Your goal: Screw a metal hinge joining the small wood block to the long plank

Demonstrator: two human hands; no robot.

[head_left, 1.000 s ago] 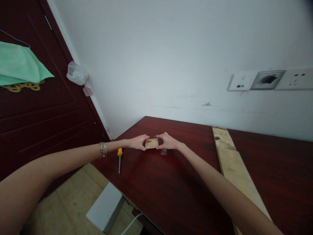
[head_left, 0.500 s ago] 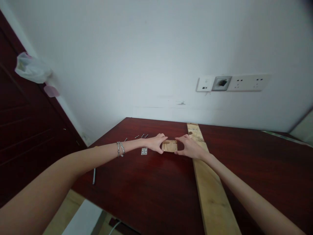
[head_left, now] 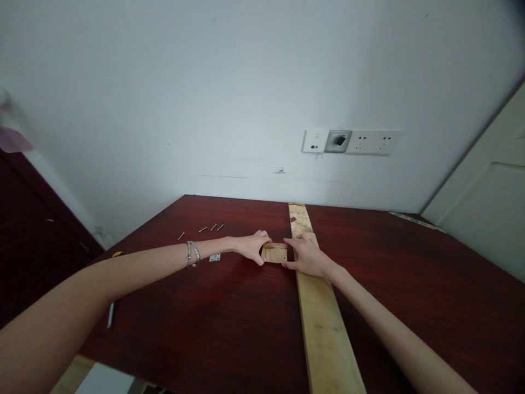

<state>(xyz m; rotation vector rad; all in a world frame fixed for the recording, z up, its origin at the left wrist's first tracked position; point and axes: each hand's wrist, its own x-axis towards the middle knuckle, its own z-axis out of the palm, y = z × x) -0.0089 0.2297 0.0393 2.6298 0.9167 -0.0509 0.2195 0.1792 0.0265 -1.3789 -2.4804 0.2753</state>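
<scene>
A small wooden block (head_left: 274, 253) is between my two hands, just left of a long wooden board (head_left: 324, 323) on the dark red table. My left hand (head_left: 252, 245) grips the block's left end between thumb and fingers. At its right end, my right hand (head_left: 307, 254) pinches the block the same way, with its back part over the board. A metal hinge (head_left: 215, 257) lies beside my left wrist, partly covered by the forearm. Several screws (head_left: 213, 227) are scattered on the table behind that forearm.
A metal rod (head_left: 110, 315), perhaps a screwdriver shaft, lies near the table's left edge, partly under my left arm. The wall with sockets (head_left: 369, 142) rises behind the table (head_left: 229, 328). A thin strip (head_left: 416, 221) lies at the back right.
The camera view has turned to the right, so the scene sits further left. Both hands still hold the block, which is now closer to the board.
</scene>
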